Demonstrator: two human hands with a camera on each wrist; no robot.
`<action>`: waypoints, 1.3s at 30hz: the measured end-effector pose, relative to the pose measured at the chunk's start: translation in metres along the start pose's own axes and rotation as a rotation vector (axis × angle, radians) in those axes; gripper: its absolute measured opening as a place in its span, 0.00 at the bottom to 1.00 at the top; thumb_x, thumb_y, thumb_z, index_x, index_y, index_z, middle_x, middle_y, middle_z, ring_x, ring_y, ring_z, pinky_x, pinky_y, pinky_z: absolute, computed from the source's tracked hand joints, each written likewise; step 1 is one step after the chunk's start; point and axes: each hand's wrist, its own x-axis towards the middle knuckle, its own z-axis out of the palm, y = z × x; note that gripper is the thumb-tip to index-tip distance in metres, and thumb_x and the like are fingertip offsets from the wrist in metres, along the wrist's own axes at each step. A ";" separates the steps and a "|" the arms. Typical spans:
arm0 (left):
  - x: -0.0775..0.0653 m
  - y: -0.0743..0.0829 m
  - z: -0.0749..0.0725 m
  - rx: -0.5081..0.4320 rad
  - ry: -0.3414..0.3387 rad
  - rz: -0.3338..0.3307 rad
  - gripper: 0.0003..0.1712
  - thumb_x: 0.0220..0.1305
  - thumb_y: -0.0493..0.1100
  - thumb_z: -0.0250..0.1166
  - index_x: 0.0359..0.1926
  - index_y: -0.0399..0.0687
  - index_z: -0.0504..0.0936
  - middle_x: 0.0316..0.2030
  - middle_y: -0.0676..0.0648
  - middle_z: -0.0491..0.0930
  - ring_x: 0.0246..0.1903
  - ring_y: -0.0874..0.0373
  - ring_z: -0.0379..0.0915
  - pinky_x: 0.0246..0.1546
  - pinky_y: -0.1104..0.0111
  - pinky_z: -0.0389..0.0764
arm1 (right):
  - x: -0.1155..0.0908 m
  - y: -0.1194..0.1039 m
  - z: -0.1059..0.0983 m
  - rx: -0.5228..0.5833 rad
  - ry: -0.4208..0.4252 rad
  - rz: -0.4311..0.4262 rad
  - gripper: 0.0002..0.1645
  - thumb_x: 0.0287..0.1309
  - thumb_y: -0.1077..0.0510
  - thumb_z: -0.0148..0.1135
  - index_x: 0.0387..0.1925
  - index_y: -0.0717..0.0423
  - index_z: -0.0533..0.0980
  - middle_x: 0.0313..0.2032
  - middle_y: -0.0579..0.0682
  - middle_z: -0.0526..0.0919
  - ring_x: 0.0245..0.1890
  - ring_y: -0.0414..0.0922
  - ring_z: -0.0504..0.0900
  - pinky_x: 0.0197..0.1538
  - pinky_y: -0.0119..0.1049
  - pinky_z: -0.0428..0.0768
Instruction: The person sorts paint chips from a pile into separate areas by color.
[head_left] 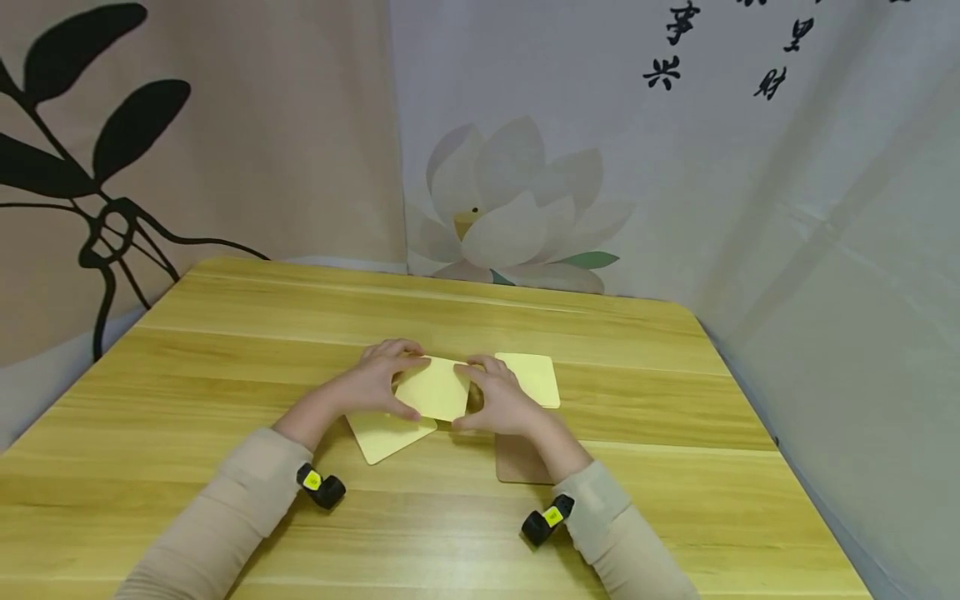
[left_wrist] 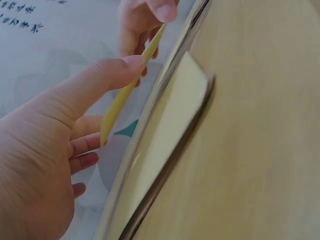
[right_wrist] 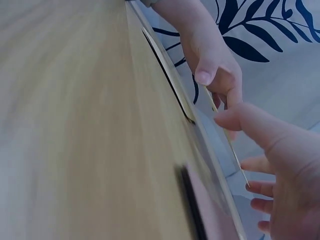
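Observation:
A thin pale yellow square card (head_left: 433,389) is held up off the table between both hands. My left hand (head_left: 375,385) grips its left side, with the thumb (left_wrist: 127,67) on the near face and the other fingers behind. On the opposite side, my right hand (head_left: 501,402) pinches the card the same way; seen edge-on in the right wrist view, the card (right_wrist: 231,145) looks slightly bent. Beneath the left hand lies another yellow square card (head_left: 390,439) with rounded corners. A third yellow card (head_left: 534,379) rests beyond the right hand, and a brown square card (head_left: 520,462) is partly covered by the right forearm.
The light wooden table (head_left: 420,533) reaches back to a curtain (head_left: 300,167) with printed plants and a lotus. Black wrist cameras sit on the left (head_left: 321,487) and right (head_left: 547,521) cuffs.

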 end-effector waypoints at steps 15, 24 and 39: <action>0.019 0.032 0.017 0.034 0.059 0.004 0.53 0.40 0.65 0.75 0.65 0.42 0.71 0.63 0.42 0.64 0.64 0.44 0.54 0.61 0.43 0.50 | -0.022 0.024 -0.024 0.008 0.012 -0.025 0.50 0.46 0.47 0.74 0.70 0.50 0.63 0.70 0.54 0.54 0.68 0.53 0.51 0.62 0.58 0.59; 0.039 0.050 0.027 0.034 0.070 -0.019 0.53 0.40 0.65 0.75 0.64 0.42 0.72 0.63 0.43 0.64 0.64 0.45 0.52 0.62 0.45 0.48 | -0.032 0.044 -0.041 0.088 -0.011 -0.006 0.50 0.42 0.54 0.74 0.69 0.50 0.64 0.70 0.53 0.54 0.68 0.50 0.49 0.62 0.56 0.61; 0.074 0.070 0.043 0.065 0.041 -0.048 0.52 0.42 0.67 0.73 0.65 0.43 0.72 0.63 0.44 0.63 0.64 0.47 0.53 0.62 0.47 0.49 | -0.045 0.071 -0.066 0.131 -0.042 0.005 0.49 0.43 0.56 0.72 0.69 0.56 0.64 0.71 0.57 0.52 0.69 0.55 0.49 0.61 0.60 0.60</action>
